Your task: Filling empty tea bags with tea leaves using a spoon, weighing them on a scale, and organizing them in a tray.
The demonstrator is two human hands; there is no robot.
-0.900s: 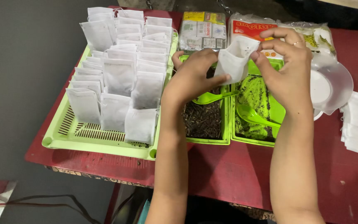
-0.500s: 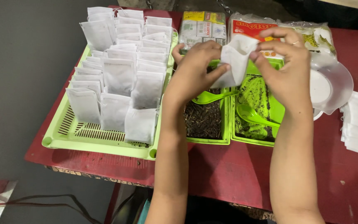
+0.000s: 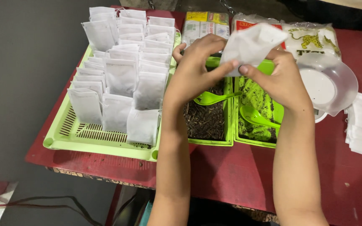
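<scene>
Both hands — left hand [image 3: 195, 69] and right hand [image 3: 279, 77] — pinch a white bag [image 3: 250, 46] over the green trays [image 3: 231, 142], pulling it open; next, spoon [image 3: 212, 98] needs a free hand

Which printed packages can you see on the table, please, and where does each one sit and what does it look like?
Wrapped bundle of small boxes: far edge, behind the left hand; rectangular, yellow, green and white.
Red and white packet: right of it, partly hidden by the white paper pouch.
Clear bag with yellow animal print: far right.

Dim, even overhead light, soft shadows, sharp focus, murky dark edges.
</scene>
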